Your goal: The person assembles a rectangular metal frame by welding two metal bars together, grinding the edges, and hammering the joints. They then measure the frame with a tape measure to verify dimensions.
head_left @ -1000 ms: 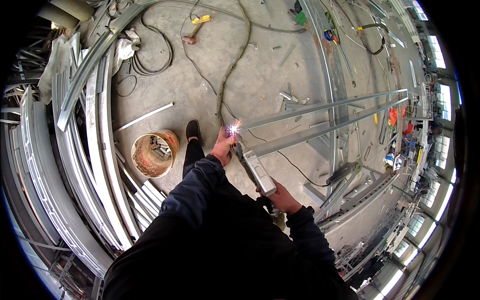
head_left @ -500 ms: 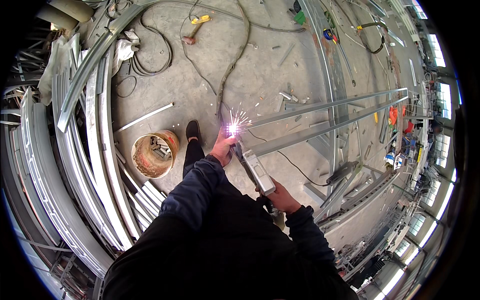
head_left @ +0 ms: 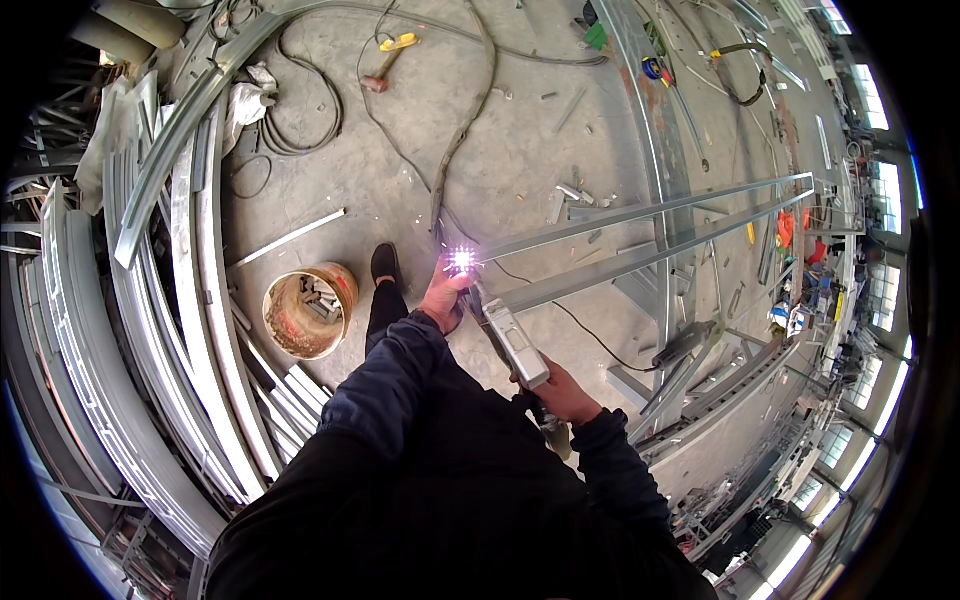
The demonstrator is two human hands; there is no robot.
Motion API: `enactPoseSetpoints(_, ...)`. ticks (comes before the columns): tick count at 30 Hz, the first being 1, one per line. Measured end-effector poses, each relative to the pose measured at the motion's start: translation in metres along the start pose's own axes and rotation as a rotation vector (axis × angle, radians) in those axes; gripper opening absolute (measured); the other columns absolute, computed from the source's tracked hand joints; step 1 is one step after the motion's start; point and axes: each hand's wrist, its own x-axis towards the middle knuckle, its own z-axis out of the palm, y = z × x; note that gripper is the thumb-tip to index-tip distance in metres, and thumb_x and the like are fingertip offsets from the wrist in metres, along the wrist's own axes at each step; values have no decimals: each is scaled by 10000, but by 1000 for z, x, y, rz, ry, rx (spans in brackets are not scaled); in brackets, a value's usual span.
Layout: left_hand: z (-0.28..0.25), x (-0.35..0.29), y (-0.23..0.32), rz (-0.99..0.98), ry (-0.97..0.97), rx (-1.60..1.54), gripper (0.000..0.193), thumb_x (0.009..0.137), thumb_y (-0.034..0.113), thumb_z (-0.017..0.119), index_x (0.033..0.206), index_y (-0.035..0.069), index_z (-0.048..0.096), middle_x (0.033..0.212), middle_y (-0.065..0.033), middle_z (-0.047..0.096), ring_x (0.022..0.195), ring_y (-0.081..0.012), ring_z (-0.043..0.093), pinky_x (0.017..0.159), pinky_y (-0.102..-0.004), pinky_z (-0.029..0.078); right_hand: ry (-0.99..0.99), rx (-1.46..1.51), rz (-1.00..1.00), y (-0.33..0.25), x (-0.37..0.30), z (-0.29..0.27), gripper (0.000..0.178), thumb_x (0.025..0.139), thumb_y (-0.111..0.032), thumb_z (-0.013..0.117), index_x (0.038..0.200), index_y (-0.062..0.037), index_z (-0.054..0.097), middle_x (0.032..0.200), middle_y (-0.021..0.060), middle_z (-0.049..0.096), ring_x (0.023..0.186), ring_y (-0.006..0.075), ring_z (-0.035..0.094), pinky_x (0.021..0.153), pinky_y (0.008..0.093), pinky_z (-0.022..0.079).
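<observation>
Amid sparks, welding seems unfinished; a welding gun is held in the right grip; the left grip cannot be judged.

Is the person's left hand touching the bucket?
Apart: the head view shows a dark trouser leg and concrete floor between the left hand and the bucket.
</observation>
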Motion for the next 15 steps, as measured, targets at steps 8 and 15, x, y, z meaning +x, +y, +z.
enactPoseSetpoints(8, 12, -8, 13, -54, 2, 144, 592, 872, 80, 756, 1416, 145, 532, 1192, 41, 654, 1062, -136, 612, 892, -313, 470, 38, 39, -71, 12, -17, -6, 502, 1057, -79, 561, 1550, -66, 470, 1135, 47, 661, 889, 138, 664, 826, 316, 571)
enactPoseSetpoints(15, 0, -3, 5, -36, -60, 172, 583, 892, 161, 777, 1419, 148, 528, 1281, 27, 606, 1198, -165, 559, 1024, -367, 440, 119, 174, -188, 12, -40, -15, 296, 1087, -142, 573, 1361, -30, 587, 1025, 31, 652, 797, 146, 669, 769, 314, 560)
